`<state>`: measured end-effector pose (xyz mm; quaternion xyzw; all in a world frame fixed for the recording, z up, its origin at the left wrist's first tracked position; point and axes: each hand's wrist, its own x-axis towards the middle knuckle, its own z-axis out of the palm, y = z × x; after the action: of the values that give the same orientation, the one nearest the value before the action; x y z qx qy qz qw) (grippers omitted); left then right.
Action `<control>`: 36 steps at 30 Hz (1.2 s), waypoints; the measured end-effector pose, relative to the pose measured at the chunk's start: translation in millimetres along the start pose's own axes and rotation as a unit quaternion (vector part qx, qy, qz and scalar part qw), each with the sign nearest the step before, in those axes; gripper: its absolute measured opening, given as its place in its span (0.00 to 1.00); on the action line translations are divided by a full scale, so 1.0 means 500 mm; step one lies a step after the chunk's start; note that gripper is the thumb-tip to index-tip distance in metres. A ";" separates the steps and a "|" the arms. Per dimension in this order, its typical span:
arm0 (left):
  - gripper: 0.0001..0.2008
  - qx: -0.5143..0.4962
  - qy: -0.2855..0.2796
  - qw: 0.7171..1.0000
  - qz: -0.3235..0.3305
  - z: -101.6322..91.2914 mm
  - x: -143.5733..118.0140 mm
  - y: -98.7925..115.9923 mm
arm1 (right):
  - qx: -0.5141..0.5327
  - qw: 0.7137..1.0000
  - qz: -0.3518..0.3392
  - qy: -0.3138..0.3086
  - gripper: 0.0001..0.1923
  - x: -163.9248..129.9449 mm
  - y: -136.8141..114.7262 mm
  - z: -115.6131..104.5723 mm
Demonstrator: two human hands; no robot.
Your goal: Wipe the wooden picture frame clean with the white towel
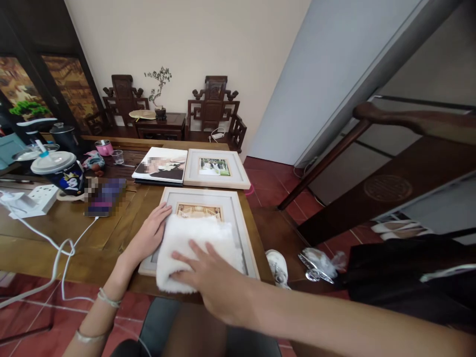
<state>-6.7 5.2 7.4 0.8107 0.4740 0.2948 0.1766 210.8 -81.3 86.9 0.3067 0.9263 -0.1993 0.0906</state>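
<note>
Scanning my feed for writing: finding nothing readable. Cup (61, 173) showing cartoon print only, no words. Framed photo (213, 167) bearing no legible caption.

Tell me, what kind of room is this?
Probably a living room in a home. Two carved dark wooden armchairs stand by the wall beside a small potted tree. On the brown wooden table, hands press a white fluffy towel onto a pale-framed photograph.

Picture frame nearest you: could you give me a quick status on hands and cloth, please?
Left hand flat on picture frame edge. Right hand open, pressing white cloth onto the glass. Two more frames beyond, clear of it.
</note>
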 end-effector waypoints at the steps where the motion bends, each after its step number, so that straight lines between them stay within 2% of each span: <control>1: 0.22 -0.002 -0.001 1.000 -0.003 -0.001 0.000 0.002 | -0.017 1.000 0.011 0.011 0.43 0.012 0.019 0.003; 4: 0.23 -0.012 0.005 1.000 -0.015 -0.004 -0.001 0.009 | -0.080 0.994 0.061 0.052 0.43 0.057 0.087 0.001; 7: 0.26 -0.028 0.021 0.999 -0.032 -0.006 -0.005 0.017 | -0.110 0.983 0.104 0.100 0.43 0.108 0.145 -0.022; 10: 0.28 -0.042 0.035 0.998 -0.038 -0.008 -0.008 0.022 | -0.113 0.978 0.108 0.135 0.40 0.156 0.164 -0.047; 14: 0.30 -0.054 0.055 0.996 -0.044 -0.010 -0.011 0.024 | -0.112 0.985 0.059 0.118 0.37 0.169 0.117 -0.048; 17: 0.30 -0.063 0.055 0.996 -0.037 -0.011 -0.012 0.024 | -0.092 0.991 -0.002 0.094 0.36 0.118 0.055 -0.034; 19: 0.29 -0.063 0.052 0.996 -0.041 -0.012 -0.012 0.024 | -0.058 0.996 -0.036 0.049 0.37 0.070 0.018 -0.030; 21: 0.27 -0.044 0.040 0.997 -0.041 -0.011 -0.010 0.021 | -0.023 0.999 -0.034 -0.003 0.39 0.024 -0.008 -0.032; 24: 0.24 0.000 0.009 1.000 -0.020 -0.008 -0.007 0.015 | 0.008 0.998 0.020 -0.054 0.43 -0.026 -0.015 -0.040; 28: 0.22 0.015 -0.005 1.000 -0.003 -0.002 -0.005 0.004 | 0.026 0.995 0.080 -0.047 0.39 -0.058 0.033 -0.047; 32: 0.21 0.011 -0.004 1.000 0.006 0.000 -0.006 0.000 | -0.025 0.990 0.139 0.020 0.38 -0.056 0.113 -0.044; 36: 0.21 0.002 -0.006 1.000 0.003 -0.002 -0.006 0.001 | -0.097 0.975 0.176 0.092 0.41 -0.021 0.196 -0.045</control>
<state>-8.1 2.5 7.4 0.8142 0.4709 0.2898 0.1769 277.5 -5.7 79.5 0.4719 0.8770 -0.0602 0.0675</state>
